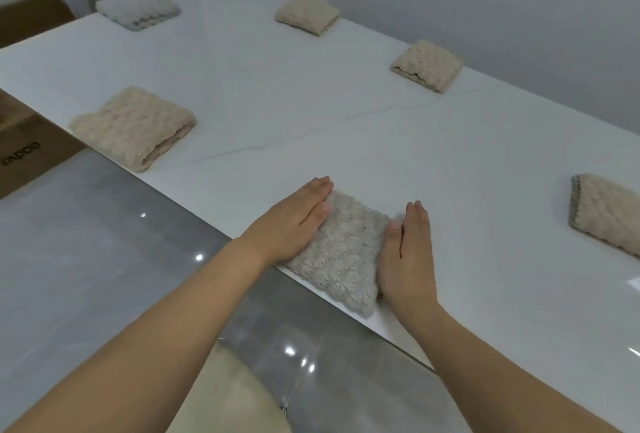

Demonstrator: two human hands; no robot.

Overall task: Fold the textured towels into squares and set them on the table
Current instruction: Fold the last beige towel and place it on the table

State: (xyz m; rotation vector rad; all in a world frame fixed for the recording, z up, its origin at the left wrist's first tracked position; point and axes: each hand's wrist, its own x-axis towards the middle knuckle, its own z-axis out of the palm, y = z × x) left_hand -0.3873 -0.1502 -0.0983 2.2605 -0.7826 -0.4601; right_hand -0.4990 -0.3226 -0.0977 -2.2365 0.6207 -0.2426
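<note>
A folded beige textured towel (343, 252) lies at the near edge of the white table (311, 114). My left hand (294, 221) lies flat against the towel's left side, fingers straight and together. My right hand (407, 252) stands on edge against its right side, fingers straight. Neither hand grips the cloth. Other folded towels sit on the table: a beige one at the left edge (135, 129), a white one at the far left (136, 7), two beige ones along the far side (306, 14) (427, 65), and one at the right (606, 213).
A grey glossy tiled floor (86, 259) lies below the table's near edge. A brown cardboard box (24, 152) stands on the floor at the left. A pale cushion or cloth (228, 398) shows at the bottom, under my arms. A plain wall runs behind the table.
</note>
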